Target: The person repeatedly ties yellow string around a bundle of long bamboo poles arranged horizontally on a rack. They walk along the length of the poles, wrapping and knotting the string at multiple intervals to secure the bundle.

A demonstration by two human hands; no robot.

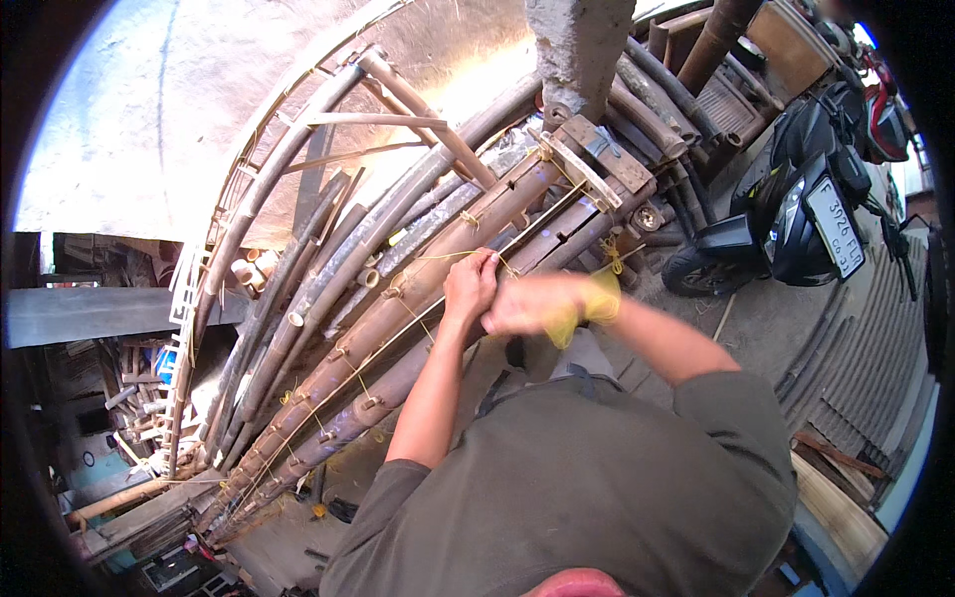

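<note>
Two long brown bamboo poles run side by side in front of me, the far pole (pixel 323 368) and the near pole (pixel 348 419). Short pegs stick out along both, and thin yellow string (pixel 435 258) is tied at several places. Over the poles, my left hand (pixel 470 289) is closed, its fingertips pinching the string. Close beside it, my right hand (pixel 532 304) is blurred by motion, so its fingers cannot be made out. A loose yellow bundle of string (pixel 599 298) hangs around my right wrist.
A wooden block (pixel 602 154) sits at the poles' upper end, near a concrete post (pixel 580 50). More bamboo poles (pixel 363 234) and a curved bamboo frame (pixel 261 184) lie beyond. A black motorcycle (pixel 796 224) stands at right, near corrugated sheets (pixel 860 383).
</note>
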